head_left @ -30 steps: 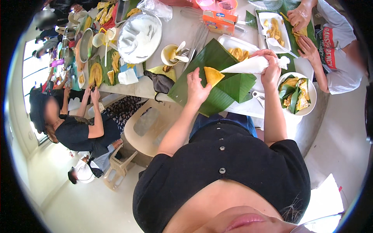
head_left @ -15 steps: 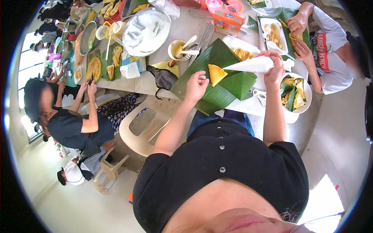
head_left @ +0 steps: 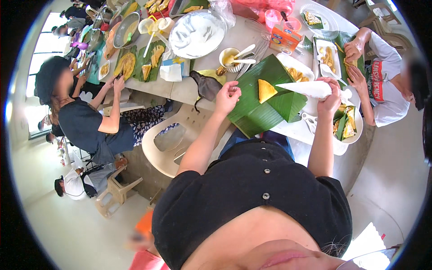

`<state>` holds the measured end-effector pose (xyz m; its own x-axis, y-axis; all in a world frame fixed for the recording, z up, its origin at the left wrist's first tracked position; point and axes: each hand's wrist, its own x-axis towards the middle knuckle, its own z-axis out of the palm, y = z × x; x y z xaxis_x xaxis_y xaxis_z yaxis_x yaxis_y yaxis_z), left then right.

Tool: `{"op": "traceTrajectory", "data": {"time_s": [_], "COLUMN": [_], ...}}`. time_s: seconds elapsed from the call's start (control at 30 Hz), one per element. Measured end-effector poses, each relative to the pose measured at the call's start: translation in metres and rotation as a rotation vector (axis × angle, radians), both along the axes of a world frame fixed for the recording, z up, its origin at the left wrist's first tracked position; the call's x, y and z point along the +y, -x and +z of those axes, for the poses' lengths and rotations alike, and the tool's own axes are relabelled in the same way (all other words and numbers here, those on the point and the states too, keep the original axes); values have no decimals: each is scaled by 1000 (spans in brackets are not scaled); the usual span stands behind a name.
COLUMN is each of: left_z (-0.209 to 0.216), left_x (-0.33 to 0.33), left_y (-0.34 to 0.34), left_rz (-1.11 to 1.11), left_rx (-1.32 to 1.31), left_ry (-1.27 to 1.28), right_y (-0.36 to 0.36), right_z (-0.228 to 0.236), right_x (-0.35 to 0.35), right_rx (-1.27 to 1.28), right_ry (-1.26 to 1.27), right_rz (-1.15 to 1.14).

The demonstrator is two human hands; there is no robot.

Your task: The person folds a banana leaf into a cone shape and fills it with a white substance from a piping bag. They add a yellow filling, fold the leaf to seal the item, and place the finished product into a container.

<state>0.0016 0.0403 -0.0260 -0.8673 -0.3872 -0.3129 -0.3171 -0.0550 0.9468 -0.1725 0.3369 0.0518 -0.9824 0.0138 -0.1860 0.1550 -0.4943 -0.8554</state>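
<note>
A yellow triangular piece of food (head_left: 267,91) lies on a green banana leaf (head_left: 252,113) in front of me. My right hand (head_left: 330,96) is wrapped around a white piping bag (head_left: 303,89). Its narrow tip points left, close to the triangle's right corner; I cannot tell whether they touch. To the left of the triangle, my left hand (head_left: 227,97) hovers by the leaf's edge, fingers loosely curled and apart, nothing visible in them. No white filling shows on the triangle.
Beyond the leaf stand a tray of yellow strips (head_left: 295,72), a striped cup with spoons (head_left: 228,60) and a large bowl of white cream (head_left: 198,33). A bowl of leaf-wrapped food (head_left: 355,134) sits right. A co-worker's hands (head_left: 355,67) work nearby. A beige chair (head_left: 157,155) stands left.
My left hand has drawn away leftward from the yellow triangle. The piping bag stays in my right hand, its tip still by the triangle. The whole view has shifted, and someone in pink appears lower left.
</note>
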Motion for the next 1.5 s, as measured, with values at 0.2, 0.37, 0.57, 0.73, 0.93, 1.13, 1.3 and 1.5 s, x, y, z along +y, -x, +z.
{"op": "traceTrajectory", "data": {"time_s": [0.2, 0.37, 0.57, 0.73, 0.93, 1.13, 1.3, 1.5], "left_z": [-35, -11, 7, 25, 26, 25, 19, 6], "left_x": [22, 54, 58, 56, 54, 55, 55, 51], "left_y": [23, 52, 67, 79, 95, 98, 89, 77], "left_rz": [-152, -212, -368, -483, -574, -535, -457, -403], "left_rx": [-54, 73, 135, 33, -43, -64, 33, 116], "left_ry": [83, 593, 934, 985, 994, 964, 952, 988], "right_y": [-4, -9, -5, 5, 25, 38, 42, 43], "right_z": [1, 0, -14, -27, -37, -44, -45, -45], "right_x": [-4, 6, 15, 9, 2, -9, -19, -30], "right_rx": [49, 48, 17, -40, -36, -55, -37, -62], "right_ry": [-17, -40, -98, -108, -67, -94, -160, -228], "right_rz": [11, -61, -44, 17, 102, 154, 214, 272]}}
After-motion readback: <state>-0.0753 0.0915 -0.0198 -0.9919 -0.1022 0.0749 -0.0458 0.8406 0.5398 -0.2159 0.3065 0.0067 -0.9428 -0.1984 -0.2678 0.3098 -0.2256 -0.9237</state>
